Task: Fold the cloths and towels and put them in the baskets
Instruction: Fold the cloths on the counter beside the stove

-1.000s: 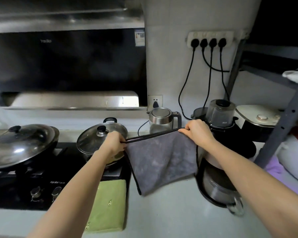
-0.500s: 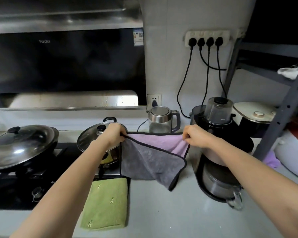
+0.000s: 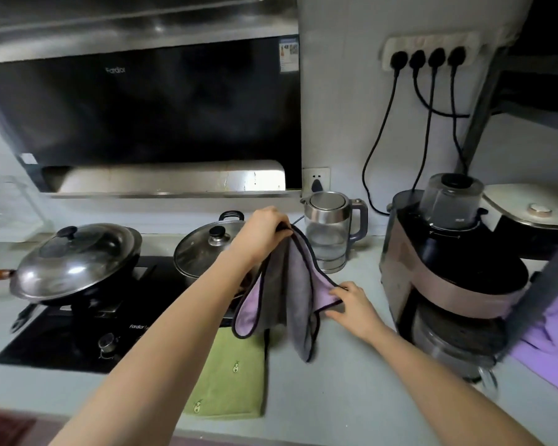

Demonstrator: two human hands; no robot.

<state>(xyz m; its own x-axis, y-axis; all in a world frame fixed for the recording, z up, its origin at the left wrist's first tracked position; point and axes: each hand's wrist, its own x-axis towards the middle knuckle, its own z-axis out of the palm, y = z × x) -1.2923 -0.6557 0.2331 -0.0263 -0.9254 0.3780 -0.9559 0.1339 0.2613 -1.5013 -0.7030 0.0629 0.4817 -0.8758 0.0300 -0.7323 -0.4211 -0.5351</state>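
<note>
A grey and purple cloth [image 3: 295,294] with black edging hangs in folds above the counter. My left hand [image 3: 264,231] grips its top edges, bunched together, in front of the kettle. Lower and to the right, my right hand [image 3: 351,304] pinches a purple corner of the same cloth. A folded green towel [image 3: 231,379] with small avocado prints lies flat on the counter under the cloth. No basket is in view.
A glass kettle [image 3: 331,231] stands behind the cloth. A black and pink blender [image 3: 448,262] stands at the right with purple fabric [image 3: 553,342] beside it. On the stove at the left sit a lidded pot [image 3: 207,249] and a lidded wok [image 3: 78,259].
My left hand has gathered both top corners of the cloth. My right hand let go of its top corner, dropped down and took a lower purple corner. The cloth now hangs narrow and folded.
</note>
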